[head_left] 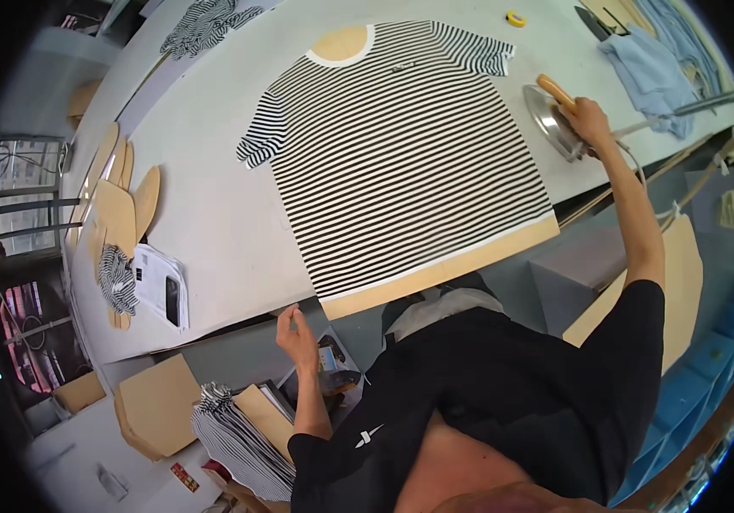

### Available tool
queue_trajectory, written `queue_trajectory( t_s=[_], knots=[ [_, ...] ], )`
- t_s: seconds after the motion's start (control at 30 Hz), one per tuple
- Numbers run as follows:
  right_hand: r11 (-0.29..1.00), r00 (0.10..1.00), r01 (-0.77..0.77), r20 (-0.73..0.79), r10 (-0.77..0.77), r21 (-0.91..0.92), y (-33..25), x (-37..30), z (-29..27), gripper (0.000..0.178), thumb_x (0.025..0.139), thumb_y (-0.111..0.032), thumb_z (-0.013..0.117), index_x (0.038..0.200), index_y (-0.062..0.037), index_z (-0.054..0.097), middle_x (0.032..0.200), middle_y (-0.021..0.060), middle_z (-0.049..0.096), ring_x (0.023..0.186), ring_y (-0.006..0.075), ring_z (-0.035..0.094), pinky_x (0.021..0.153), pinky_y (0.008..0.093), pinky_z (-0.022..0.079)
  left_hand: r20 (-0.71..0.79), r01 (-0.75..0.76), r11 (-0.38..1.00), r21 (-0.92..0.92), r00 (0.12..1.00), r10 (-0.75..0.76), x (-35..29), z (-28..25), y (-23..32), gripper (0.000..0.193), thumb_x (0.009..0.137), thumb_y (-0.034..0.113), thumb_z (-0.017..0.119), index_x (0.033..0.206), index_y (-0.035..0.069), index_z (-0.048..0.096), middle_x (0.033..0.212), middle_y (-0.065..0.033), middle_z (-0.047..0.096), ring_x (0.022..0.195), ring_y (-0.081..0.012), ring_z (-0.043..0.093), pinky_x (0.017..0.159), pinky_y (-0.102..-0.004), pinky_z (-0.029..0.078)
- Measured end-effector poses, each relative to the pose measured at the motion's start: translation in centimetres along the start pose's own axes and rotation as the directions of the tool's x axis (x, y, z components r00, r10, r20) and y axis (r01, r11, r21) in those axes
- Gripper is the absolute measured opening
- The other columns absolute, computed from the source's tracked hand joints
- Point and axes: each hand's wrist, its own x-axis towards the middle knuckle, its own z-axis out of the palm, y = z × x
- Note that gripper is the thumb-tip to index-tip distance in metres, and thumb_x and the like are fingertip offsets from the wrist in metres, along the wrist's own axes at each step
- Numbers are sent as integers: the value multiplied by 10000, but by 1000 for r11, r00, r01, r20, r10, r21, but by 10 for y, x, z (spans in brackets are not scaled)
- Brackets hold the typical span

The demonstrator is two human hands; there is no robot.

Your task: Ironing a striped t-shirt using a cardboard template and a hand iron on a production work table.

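Note:
A black-and-white striped T-shirt (410, 154) lies flat on the table, sleeves spread. A tan board (444, 269) inside it shows at the neck opening and sticks out below the hem. To the right of the shirt, my right hand (591, 124) is closed around the wooden handle of a silver iron (548, 120). Bare tabletop shows between the iron and the shirt's side. Off the table's front edge, near the shirt's lower left corner, my left hand (297, 340) is held up with fingers apart and nothing in it.
Light blue garments (653, 81) lie at the right, by a yellow tape roll (516, 18). Tan shaped boards (119, 205), papers with a phone (172, 299) and a crumpled striped garment (117, 278) sit at the left. A striped garment stack (239, 440) stands below the table.

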Motion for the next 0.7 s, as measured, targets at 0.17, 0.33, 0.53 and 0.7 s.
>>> queue_trajectory(
  t_s=[0.17, 0.33, 0.53, 0.7],
  knots=[
    [974, 995, -51, 75, 69, -222, 39, 14, -2, 375, 926, -350, 635, 1028, 10, 626, 1004, 206, 669, 789, 373, 654, 723, 447, 530, 107, -282, 959, 13, 954, 279, 92, 21, 29, 200, 966, 112, 600, 1058, -39, 693, 1029, -119, 716, 928, -244, 653, 860, -327, 508],
    [908, 964, -227, -211, 159, -352, 22, -1, -1, 484, 920, -356, 660, 1266, -30, 566, 1300, 217, 592, 1078, 356, 624, 900, 431, 508, 376, -772, 635, -36, 578, 725, 240, 143, 91, 450, 972, 238, 617, 1329, -30, 561, 1444, -206, 524, 1351, -360, 477, 1116, -447, 383],
    [860, 710, 471, -493, -503, -198, -117, -5, 17, 542, 955, -210, 643, 1450, -67, 477, 1517, 127, 479, 1299, 306, 526, 1074, 398, 428, 522, -920, 387, 54, 357, 775, 373, 268, 144, 786, 1012, 570, 383, 1502, -44, 370, 1608, -227, 304, 1532, -342, 193, 1229, -555, 93],
    [757, 697, 641, -316, -643, -127, -301, 66, 75, 488, 1065, -292, 444, 1492, -58, 424, 1540, 88, 462, 1424, 266, 424, 1203, 404, 299, 545, -954, 299, 13, 258, 798, 398, 296, 147, 853, 1007, 615, 328, 1519, -68, 326, 1612, -233, 292, 1541, -330, 166, 1224, -579, 47]
  ],
)
